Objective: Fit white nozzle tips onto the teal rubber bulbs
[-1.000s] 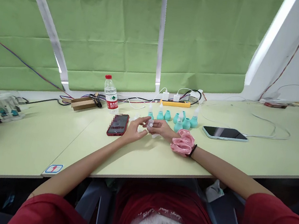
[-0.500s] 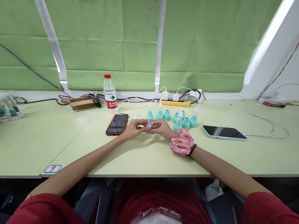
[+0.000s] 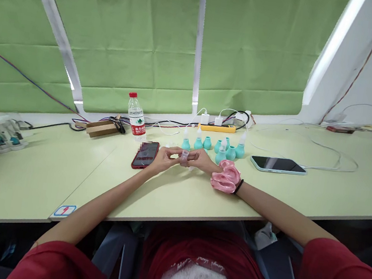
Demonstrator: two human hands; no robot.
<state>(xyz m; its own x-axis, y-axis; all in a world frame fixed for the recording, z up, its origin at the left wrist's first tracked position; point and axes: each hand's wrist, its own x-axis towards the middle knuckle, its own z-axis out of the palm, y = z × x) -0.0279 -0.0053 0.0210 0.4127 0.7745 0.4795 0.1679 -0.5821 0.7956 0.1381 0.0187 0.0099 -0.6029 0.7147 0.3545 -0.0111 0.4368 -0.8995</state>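
Between my two hands is a small translucent plastic nozzle piece point(image 3: 184, 158), pale and hollow-looking. My left hand point(image 3: 164, 160) pinches it from the left, and my right hand point(image 3: 202, 160) has its fingers closed on it from the right. A pink scrunchie point(image 3: 225, 176) and a dark band circle my right wrist. Just beyond my hands stand several turquoise rubber bulbs point(image 3: 230, 153), some open at the top, others fitted with a clear pointed tip point(image 3: 242, 139). More clear parts lie by my fingers, partly hidden.
A red-cased phone point(image 3: 145, 155) lies left of my hands, and a light-cased phone point(image 3: 278, 165) to the right. Behind stand a water bottle point(image 3: 137, 118), a cardboard tray point(image 3: 104, 128) and a yellow power strip point(image 3: 217, 128) with chargers. Clear plastic containers point(image 3: 5, 135) sit far left.
The clear piece has been turned more upright between my fingers and shows more of its side. Both hands stay in nearly the same place.
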